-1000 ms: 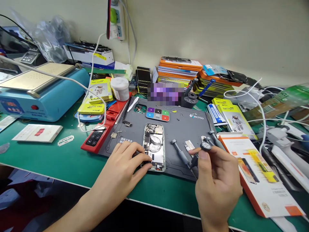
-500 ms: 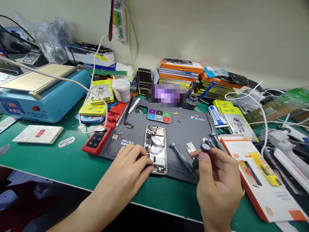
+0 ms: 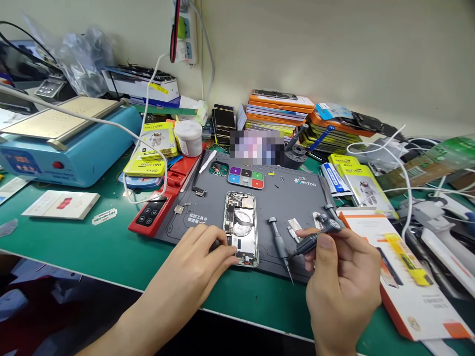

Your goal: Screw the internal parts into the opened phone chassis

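Note:
An opened phone [image 3: 241,235] lies on the grey work mat with its inner boards and coil bared. My left hand [image 3: 204,262] is at its lower left edge, thumb and forefinger closed on that corner; the other fingers curl beside it. In my right hand [image 3: 339,282], to the right of the phone, a dark grey screwdriver [image 3: 309,242] is held between thumb and fingers, tilted, with its tip pointing left and down. A second grey screwdriver [image 3: 280,244] lies on the mat between phone and right hand.
A coloured screw tray [image 3: 245,177] sits above the phone on the mat [image 3: 208,207]. The red-edged holder [image 3: 150,217] borders it at left, near a razor blade [image 3: 104,216]. At right are a white-and-orange box [image 3: 415,287] and cables. A blue heating machine [image 3: 92,153] stands far left.
The screwdriver in my right hand has swung from pointing towards me to lying more sideways, tip leftward. That hand has shifted slightly right. My left hand stays at the phone.

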{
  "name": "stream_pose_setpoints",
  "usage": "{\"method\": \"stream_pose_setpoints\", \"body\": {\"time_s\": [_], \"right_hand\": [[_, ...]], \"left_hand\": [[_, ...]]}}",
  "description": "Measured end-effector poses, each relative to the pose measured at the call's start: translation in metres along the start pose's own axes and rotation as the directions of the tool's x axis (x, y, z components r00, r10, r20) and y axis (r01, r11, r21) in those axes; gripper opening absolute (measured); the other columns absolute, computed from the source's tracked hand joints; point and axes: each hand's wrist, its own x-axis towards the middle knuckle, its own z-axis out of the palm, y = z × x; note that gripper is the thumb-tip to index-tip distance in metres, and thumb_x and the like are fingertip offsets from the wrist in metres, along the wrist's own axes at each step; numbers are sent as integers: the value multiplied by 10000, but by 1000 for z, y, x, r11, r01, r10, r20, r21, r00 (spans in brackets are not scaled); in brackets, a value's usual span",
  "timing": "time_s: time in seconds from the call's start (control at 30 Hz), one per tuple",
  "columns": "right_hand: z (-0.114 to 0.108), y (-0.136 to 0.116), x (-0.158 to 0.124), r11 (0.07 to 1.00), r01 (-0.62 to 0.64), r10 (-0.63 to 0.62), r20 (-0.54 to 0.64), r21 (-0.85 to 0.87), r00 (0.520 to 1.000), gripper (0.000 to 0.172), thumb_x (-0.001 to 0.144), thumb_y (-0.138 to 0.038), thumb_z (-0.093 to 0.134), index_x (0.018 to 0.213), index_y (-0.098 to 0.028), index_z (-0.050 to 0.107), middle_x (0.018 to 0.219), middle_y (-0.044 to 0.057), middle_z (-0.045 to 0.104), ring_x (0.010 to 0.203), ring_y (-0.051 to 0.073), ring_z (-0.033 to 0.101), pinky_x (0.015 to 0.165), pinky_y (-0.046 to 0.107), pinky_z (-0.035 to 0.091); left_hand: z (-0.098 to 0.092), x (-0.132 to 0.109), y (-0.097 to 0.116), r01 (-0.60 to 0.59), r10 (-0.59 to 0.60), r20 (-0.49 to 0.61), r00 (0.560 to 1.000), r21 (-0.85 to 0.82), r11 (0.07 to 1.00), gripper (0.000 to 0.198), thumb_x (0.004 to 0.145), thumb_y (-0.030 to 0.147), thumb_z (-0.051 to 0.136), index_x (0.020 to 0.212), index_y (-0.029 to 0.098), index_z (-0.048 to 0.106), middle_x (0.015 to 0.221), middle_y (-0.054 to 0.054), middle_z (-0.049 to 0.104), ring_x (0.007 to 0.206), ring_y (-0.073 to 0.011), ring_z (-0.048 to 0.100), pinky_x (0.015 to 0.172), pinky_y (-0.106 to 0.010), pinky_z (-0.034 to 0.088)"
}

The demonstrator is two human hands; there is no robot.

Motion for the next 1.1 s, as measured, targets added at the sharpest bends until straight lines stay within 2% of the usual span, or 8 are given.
{"method": "stream_pose_setpoints", "body": {"time_s": [0.23,0.4,0.5,0.57,0.67,0.8,0.93,1.1], "right_hand": [[2,-4,2,999,1,0,-10,52,1000,314,1065,-462,736,1156,-186,619,938,67,797,561,119,601,525,258,513],[3,-4,2,993,-10,15,-39,119,999,313,1048,-427,764,1197,-192,620,965,72,790,589,139,626,551,284,545],[3,-2,3,989,-8,11,-22,150,1000,421,1054,-412,758,1381,-197,603,942,63,776,734,190,711,554,271,550],[1,0,4,996,5,-4,-17,90,1000,510,1065,-421,739,1499,-209,575,910,45,751,799,204,726,564,262,537],[-1,3,8,987,55,-47,55,-148,997,423,1069,-448,715,1443,-254,681,892,15,720,733,170,668,636,289,527],[1,8,12,860,285,-183,266,-423,947,337,1090,-433,672,1381,-279,741,956,18,741,767,184,658,789,351,540],[6,14,15,686,498,-275,444,-531,853,351,1142,-396,533,1368,-206,723,1041,70,750,973,273,689,883,416,526],[5,12,14,713,472,-226,467,-519,855,362,1160,-444,504,1333,-218,728,1105,71,718,1024,263,697,828,374,515]], "left_hand": [[-5,-12,-5,-43,44,-49,998,19,999,276,1144,188,578,1397,219,683,1195,-59,676,1059,-198,596,944,-338,478],[-2,-22,-12,-81,85,-76,994,55,995,324,1117,162,631,1435,208,676,1190,-72,697,1054,-204,606,959,-343,488],[1,-27,-16,-73,76,-85,993,34,997,298,1102,130,644,1385,197,703,1178,-72,698,1050,-199,612,947,-331,494],[3,-29,-18,-63,64,-82,995,6,998,285,1101,100,628,1352,200,718,1177,-66,698,1058,-193,618,948,-323,494],[4,-30,-20,-66,64,-88,994,-18,998,290,1100,66,605,1328,202,723,1183,-59,712,1068,-191,629,960,-323,493],[2,-30,-19,-61,59,-88,994,-30,998,268,1109,75,589,1304,197,726,1190,-63,739,1080,-200,649,962,-338,509],[2,-30,-16,-62,58,-119,991,-29,998,273,1118,93,582,1326,196,725,1186,-63,764,1093,-201,663,976,-343,525],[3,-31,-17,-101,103,-132,986,18,995,265,1103,93,606,1282,215,758,1200,-63,769,1102,-225,656,971,-367,513]]}}
